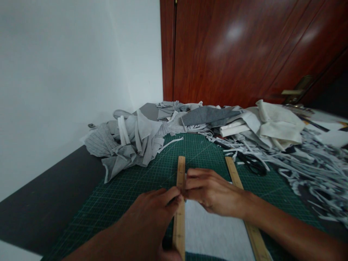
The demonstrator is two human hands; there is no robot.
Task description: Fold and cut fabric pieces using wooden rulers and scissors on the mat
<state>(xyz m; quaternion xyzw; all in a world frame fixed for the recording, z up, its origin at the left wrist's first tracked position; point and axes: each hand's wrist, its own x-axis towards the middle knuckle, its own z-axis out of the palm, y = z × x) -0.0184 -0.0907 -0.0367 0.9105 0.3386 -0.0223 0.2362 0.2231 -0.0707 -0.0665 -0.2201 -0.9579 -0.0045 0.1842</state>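
A light grey piece of fabric (214, 232) lies flat on a green cutting mat (130, 201) between two wooden rulers. My left hand (152, 212) reaches over the left wooden ruler (179, 224), its bent fingertips pressed together at the ruler's face. From the other side, my right hand (208, 190) crosses above the fabric, fingers curled and closed at the same ruler's right edge. The fingertips of both hands nearly meet, and whatever is pinched there is hidden. Under my right forearm runs the right wooden ruler (235, 174), along the fabric's far side.
Black-handled scissors (252, 165) lie right of the rulers. A heap of grey fabric scraps (130, 137) sits at the back left. Cream fabric pieces (280, 125) and tangled fabric strips (320, 174) cover the right. A white wall (67, 72) and reddish wooden door (231, 54) stand behind.
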